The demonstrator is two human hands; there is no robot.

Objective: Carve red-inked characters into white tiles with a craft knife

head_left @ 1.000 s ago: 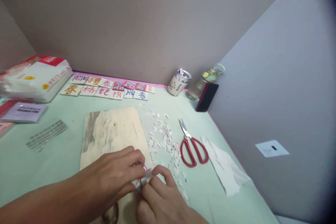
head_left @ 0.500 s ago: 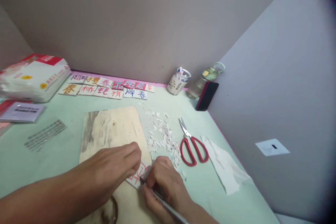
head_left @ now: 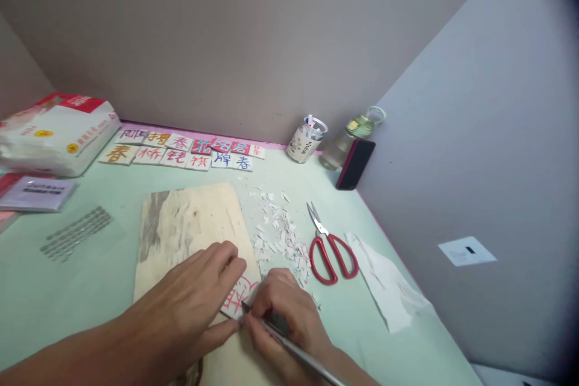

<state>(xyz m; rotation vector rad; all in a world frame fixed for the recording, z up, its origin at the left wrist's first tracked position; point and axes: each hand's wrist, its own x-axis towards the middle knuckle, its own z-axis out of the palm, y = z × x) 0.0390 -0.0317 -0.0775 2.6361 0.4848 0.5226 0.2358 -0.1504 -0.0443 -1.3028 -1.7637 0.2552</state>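
A small white square piece (head_left: 234, 300) with a red character drawn on it lies on the wooden board (head_left: 210, 208). My left hand (head_left: 196, 298) steadies this piece between its thumb at the near edge and its fingers at the far edge. In a pen grip, my right hand (head_left: 289, 316) holds a slim metal carving knife (head_left: 310, 359). The dark knife tip touches the piece at the red strokes. My hands cover parts of the piece. White shavings (head_left: 284, 235) are scattered just past the board's right side.
Red-handled scissors (head_left: 332, 250) and a crumpled tissue (head_left: 386, 286) lie to the right. Rows of lettered squares (head_left: 176, 158) stand at the back, with a pen jar (head_left: 305, 143), water bottle (head_left: 339, 148) and phone (head_left: 356, 164). A tissue pack (head_left: 85, 132) sits at left.
My left hand has spread, its thumb coming down to the near edge of the piece. The piece has turned slightly, and the knife tip stays on it.
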